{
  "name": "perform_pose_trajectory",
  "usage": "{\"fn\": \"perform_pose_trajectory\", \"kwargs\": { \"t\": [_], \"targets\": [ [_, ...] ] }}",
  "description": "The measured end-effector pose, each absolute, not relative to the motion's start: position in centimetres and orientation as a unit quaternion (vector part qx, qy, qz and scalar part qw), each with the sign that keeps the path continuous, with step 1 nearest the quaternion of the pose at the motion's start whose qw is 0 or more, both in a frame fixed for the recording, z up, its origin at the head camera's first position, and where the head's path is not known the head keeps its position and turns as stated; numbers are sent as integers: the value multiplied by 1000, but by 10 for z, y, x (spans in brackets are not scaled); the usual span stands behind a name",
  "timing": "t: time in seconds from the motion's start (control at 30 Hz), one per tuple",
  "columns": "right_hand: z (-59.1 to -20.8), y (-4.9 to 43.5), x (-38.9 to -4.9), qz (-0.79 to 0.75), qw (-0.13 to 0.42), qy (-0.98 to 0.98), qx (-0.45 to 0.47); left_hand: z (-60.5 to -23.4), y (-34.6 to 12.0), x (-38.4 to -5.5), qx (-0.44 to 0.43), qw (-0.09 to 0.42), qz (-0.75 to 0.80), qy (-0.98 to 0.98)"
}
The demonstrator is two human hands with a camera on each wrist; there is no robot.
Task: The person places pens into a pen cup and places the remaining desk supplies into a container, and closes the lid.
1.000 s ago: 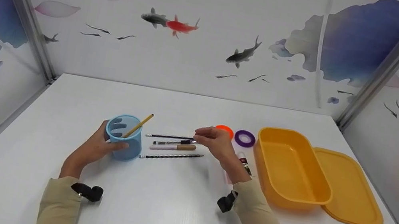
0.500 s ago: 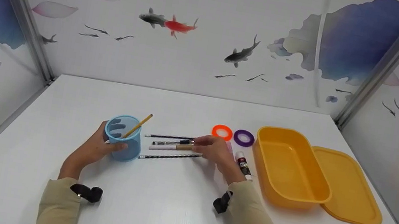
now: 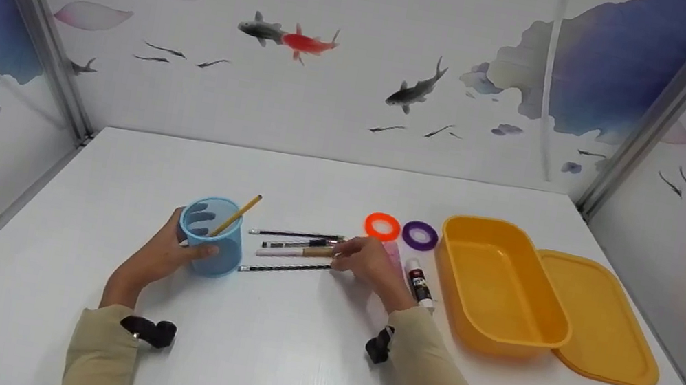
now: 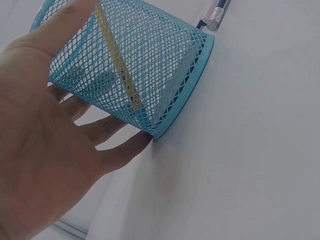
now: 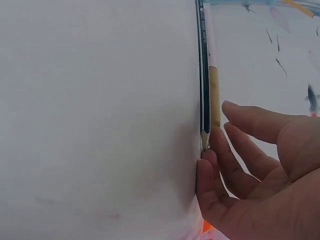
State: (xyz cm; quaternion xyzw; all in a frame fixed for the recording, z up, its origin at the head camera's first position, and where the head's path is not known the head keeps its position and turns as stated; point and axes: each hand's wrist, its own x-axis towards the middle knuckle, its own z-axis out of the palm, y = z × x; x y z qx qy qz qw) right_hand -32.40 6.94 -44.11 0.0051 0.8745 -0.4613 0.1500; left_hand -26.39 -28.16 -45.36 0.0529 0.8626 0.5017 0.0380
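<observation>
My left hand [image 3: 165, 253] holds a light blue mesh pen cup [image 3: 220, 259] upright on the table, thumb and fingers round its sides. A yellow pencil [image 3: 242, 210] leans inside the cup. Right of it lie a dark far pencil [image 3: 294, 235], a black-and-clear pen [image 3: 292, 245], a pink-and-tan pen [image 3: 287, 254] and a near black patterned pencil [image 3: 281, 268]. My right hand [image 3: 369, 266] is at their right ends. In the right wrist view its fingertips [image 5: 207, 157] touch or nearly touch the near pencil's tip, while the thumb [image 5: 240, 112] stands apart.
An orange ring [image 3: 384, 217] and a purple ring [image 3: 422, 225] lie behind the right hand. A pink item [image 3: 394, 254] and a glue bottle [image 3: 420, 285] lie beside it. Further right stand a yellow box [image 3: 501, 330] and its lid [image 3: 613, 328].
My right hand has come left and down onto the right ends of the pens and pencils, uncovering the orange ring and glue bottle. The left hand and cup stay put.
</observation>
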Motion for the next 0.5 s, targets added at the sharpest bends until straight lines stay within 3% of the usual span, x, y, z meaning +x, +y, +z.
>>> {"fn": "perform_pose_trajectory", "kwargs": {
  "t": [0.5],
  "targets": [
    [-448, 73, -329, -416, 131, 898, -50, -456, -282, -265, 53, 40, 507, 860]
  ]
}}
